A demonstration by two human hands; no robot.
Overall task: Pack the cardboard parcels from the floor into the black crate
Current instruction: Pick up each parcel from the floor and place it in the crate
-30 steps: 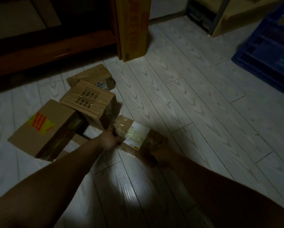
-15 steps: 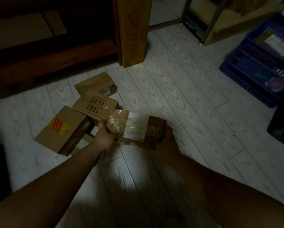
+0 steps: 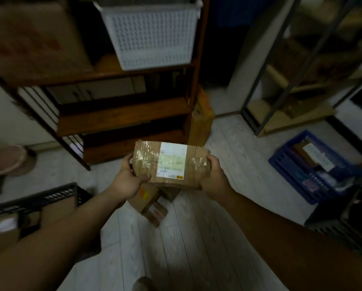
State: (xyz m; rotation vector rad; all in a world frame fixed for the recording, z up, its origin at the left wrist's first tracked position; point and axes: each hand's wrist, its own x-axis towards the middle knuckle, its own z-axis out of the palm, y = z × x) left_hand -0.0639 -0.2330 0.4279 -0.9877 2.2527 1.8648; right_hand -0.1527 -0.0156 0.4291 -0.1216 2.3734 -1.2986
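Parcel (image 3: 171, 162) now lifted off floor (image 3: 196, 238); left hand (image 3: 129, 181), right hand (image 3: 214, 177) grip clamped on its ends; black crate (image 3: 35, 198) next.

1. The parcel (image 3: 171, 164) I'm holding covers most of the floor parcels (image 3: 151, 203) below it, so I cannot count them.
2. The print on its white label (image 3: 171, 159) is too small for me to read.
3. Some fingers of my left hand (image 3: 129, 179) and right hand (image 3: 214, 175) are hidden behind the parcel.
4. The black crate (image 3: 39, 196) runs off the left edge, and its contents are blurred.
5. The blue crate (image 3: 289, 175) holds blurred items I can't identify.
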